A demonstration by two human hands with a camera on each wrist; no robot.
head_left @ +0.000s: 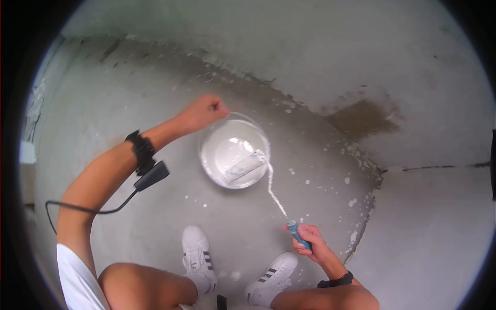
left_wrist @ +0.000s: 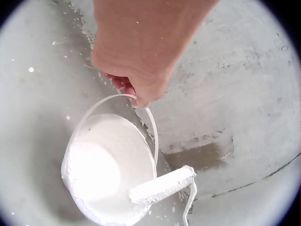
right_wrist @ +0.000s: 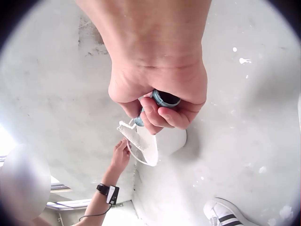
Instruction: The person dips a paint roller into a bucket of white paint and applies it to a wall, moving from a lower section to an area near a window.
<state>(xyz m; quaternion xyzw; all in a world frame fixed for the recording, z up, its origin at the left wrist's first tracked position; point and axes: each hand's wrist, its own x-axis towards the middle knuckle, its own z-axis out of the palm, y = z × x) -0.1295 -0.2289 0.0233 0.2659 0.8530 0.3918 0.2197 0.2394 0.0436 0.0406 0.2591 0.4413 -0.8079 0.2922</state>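
A white bucket point(head_left: 207, 140) with white paint point(head_left: 227, 151) in it is in the middle of the head view. Its thin pale bail handle point(left_wrist: 153, 123) arches up to my left hand point(head_left: 203, 112), whose curled fingers hold it near the top. My right hand point(head_left: 313, 242) grips the teal handle point(head_left: 298, 237) of a paint roller, low and to the right of the bucket. The roller's paint-coated frame rod point(head_left: 272, 187) runs up from that handle. Its white sleeve point(head_left: 244, 167) lies slanted over the bucket's opening, overlapping the near right rim in the left wrist view.
Grey concrete floor point(head_left: 155, 206) spotted with white paint surrounds the bucket. Beyond it stands a grey wall point(head_left: 320, 57) with a brown patch point(head_left: 364, 119). White shoes point(head_left: 195, 248) are close below the bucket. A black cable point(head_left: 111, 211) hangs from the left wrist's device.
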